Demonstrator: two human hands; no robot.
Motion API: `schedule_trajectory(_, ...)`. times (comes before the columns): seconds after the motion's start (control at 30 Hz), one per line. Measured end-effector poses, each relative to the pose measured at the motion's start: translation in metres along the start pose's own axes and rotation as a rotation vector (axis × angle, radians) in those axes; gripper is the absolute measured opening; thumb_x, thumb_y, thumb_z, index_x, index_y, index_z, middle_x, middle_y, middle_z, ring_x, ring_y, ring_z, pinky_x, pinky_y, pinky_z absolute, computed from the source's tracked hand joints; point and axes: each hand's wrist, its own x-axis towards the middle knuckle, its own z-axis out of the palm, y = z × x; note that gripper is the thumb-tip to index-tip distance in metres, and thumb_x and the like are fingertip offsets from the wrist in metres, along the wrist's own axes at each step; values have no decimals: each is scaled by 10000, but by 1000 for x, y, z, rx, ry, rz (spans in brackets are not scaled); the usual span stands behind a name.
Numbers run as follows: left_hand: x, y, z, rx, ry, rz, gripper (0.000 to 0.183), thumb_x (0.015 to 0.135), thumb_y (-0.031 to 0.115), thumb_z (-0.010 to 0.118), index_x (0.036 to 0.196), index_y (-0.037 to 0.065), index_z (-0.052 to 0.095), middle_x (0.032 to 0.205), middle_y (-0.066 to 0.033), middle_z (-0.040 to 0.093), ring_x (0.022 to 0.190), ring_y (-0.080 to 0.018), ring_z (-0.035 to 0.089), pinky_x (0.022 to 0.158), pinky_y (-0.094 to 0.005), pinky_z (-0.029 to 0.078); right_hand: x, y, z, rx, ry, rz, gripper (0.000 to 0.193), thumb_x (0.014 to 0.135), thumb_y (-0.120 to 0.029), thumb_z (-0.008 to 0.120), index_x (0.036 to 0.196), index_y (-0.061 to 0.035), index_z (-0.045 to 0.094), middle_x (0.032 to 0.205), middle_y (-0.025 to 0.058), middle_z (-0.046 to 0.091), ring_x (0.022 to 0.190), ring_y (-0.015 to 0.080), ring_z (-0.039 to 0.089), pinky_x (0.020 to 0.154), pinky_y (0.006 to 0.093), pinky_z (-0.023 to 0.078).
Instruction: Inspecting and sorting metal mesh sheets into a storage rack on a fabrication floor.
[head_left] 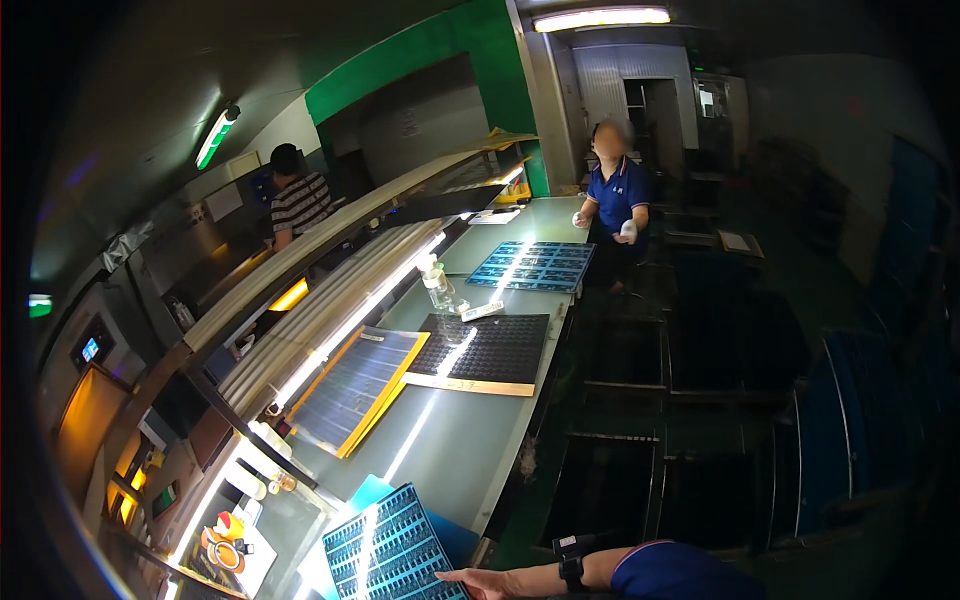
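My right hand [468,583] reaches in from the lower right, in a blue sleeve with a dark device strapped at the wrist. Its fingers grip the lower right edge of a blue circuit-board panel [385,548] patterned with rows of dark shapes. The panel is tilted over the near end of the workbench, and a bright streak of light reflects across it. Under and behind it shows a plain blue sheet [452,535]. My left hand is out of view.
On the grey bench [480,440] lie a yellow-edged film sheet [360,385], a black textured panel [490,345] and another blue panel [530,265]. A clear bottle [437,287] and tape rolls [225,550] stand by the lamp. A person in blue [618,190] stands at the far end; dark racks [605,490] line the right.
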Motion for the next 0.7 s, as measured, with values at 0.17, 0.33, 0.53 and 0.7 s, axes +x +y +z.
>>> schedule_trajectory(0.17,-3,1,-1,-9,13,-47,322,806,194,576,1093,52,610,968,-198,631,872,-337,616,788,-392,480,-7,-5,23,24,-45,-95,504,873,-395,491,1206,-18,522,1136,147,609,1036,262,585,885,423,460)
schedule_trajectory(0.33,-3,4,-3,-22,21,-77,311,806,173,577,1092,53,607,953,-195,632,856,-340,616,776,-395,482,-9,-9,27,32,-23,-77,502,877,-387,484,1205,-9,519,1138,153,606,1041,277,582,887,426,458)
schedule_trajectory(0.53,-3,5,-3,-22,28,-102,300,806,147,578,1090,55,603,936,-191,633,837,-343,616,760,-398,485,-14,-14,33,28,13,-88,495,885,-390,459,1196,-9,526,1132,153,610,1035,277,586,885,430,459)
schedule_trajectory(0.7,-3,8,-4,-23,36,-111,292,806,126,579,1088,56,600,921,-188,634,821,-346,616,748,-401,488,-18,-18,34,-3,10,-94,494,896,-398,427,1180,-10,540,1120,148,617,1019,274,596,859,419,478)
